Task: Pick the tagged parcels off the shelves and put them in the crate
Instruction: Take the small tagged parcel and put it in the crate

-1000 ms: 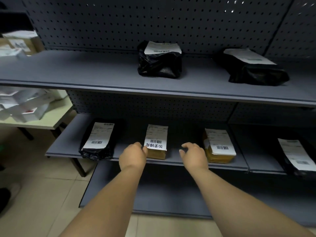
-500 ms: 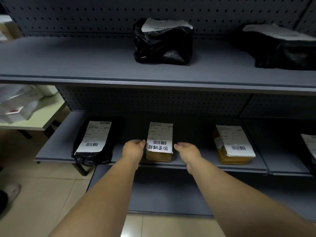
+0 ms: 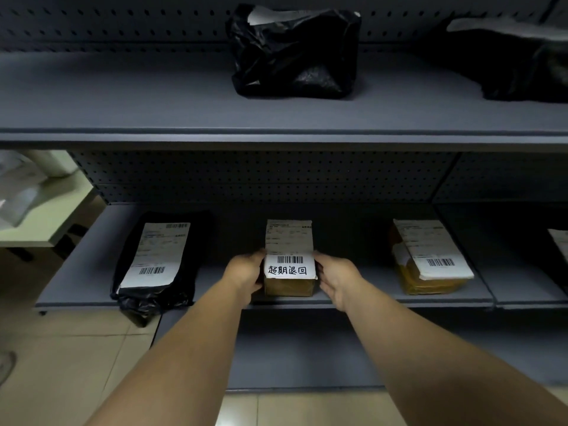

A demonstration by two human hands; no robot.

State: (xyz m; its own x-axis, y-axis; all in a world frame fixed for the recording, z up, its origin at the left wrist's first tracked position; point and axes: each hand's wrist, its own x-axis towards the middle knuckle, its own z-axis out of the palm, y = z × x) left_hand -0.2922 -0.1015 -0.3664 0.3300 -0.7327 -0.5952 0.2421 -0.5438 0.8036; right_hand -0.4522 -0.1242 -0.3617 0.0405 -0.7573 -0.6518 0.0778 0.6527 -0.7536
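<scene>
Tagged parcel (image 3: 289, 259), a small brown box with a white label bearing a barcode and handwritten characters, sits at the front edge of the middle shelf (image 3: 215, 284), centre of the frame. Both hands hold it: the left hand (image 3: 244, 273) grips its left side, the right hand (image 3: 336, 279) its right side, fingers curled round the edges and partly hidden behind the box.

Left of it lies a black bag parcel (image 3: 156, 265), its end hanging over the shelf lip; right of it a yellowish taped parcel (image 3: 427, 259). At the right edge another label (image 3: 561, 244) is cut off. On the upper shelf (image 3: 123, 99) a crumpled black bag (image 3: 295, 53) stands, its label mostly cut off by the top of the frame; a second dark parcel (image 3: 516, 59), blurred, runs off the upper right.

Grey pegboard (image 3: 261, 176) backs the shelves. At left is a pale tabletop (image 3: 55, 210) with blurred white packets (image 3: 18, 186), above beige floor tiles (image 3: 61, 358).
</scene>
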